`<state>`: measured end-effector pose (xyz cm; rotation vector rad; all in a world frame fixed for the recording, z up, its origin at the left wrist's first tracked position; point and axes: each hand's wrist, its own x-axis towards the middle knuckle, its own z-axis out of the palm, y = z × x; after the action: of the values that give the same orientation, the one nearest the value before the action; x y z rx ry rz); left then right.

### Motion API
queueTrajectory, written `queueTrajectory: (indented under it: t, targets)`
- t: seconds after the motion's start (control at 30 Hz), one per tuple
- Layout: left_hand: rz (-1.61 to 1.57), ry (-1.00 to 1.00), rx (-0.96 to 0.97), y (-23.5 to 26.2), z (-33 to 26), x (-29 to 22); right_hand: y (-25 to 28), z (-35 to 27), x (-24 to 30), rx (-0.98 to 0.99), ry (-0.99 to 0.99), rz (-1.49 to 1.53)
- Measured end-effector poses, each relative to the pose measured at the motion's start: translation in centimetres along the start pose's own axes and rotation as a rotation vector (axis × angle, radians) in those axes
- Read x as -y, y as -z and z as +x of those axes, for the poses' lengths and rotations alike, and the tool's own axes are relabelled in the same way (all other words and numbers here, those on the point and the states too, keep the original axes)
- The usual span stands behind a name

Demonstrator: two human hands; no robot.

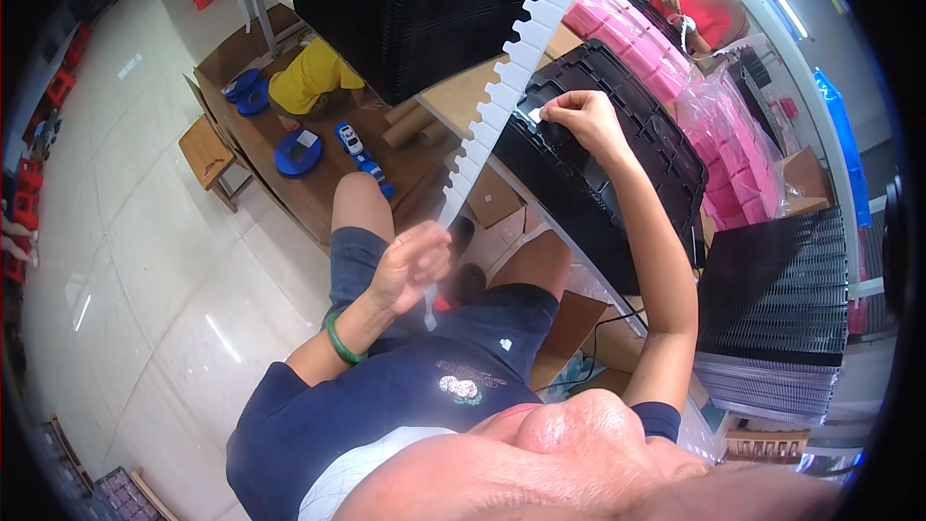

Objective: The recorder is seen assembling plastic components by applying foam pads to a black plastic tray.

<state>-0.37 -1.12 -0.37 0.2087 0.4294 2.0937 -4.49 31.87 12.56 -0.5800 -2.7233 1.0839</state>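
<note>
My left hand (413, 265), a green bangle on its wrist, is closed on a long white strip (511, 68) with notches along one edge. The strip rises to the upper right, and a short tail of it hangs below the fingers. My right hand (586, 123) pinches a small white piece (532, 116), perhaps a label, at the surface of a black plastic tray (617, 106). That tray lies on the bench to my right. Motion blurs the left fingers slightly.
A tall stack of black trays (386, 19) stands ahead; another stack (772, 289) is at right. Pink trays (714, 135) lie beyond the bench. A person in yellow (313, 77) bends inside a cardboard enclosure near a wooden stool (214, 159). A person in red (690, 0) works at upper right.
</note>
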Motion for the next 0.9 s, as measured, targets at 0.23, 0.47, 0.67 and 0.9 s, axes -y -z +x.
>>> queueTrajectory:
  t: [0.23, 0.47, 0.67, 0.9]
  targets:
    - [0.014, 0.011, -0.016, -0.1, -0.1, -0.1, 1.4, 2.0, 1.1, 0.158, 0.006, -0.125]
    - [0.01, 0.017, -0.003, 0.1, -0.5, -0.1, 1.1, 2.0, 5.0, 0.15, 0.13, -0.567]
    - [0.015, -0.023, 0.02, 0.3, -0.2, -0.3, 2.0, 0.9, 2.0, 0.145, 0.138, -0.017]
    - [0.039, 0.006, -0.004, 0.4, 0.8, 0.2, 4.3, -1.7, 1.4, 0.049, 0.142, -0.004]
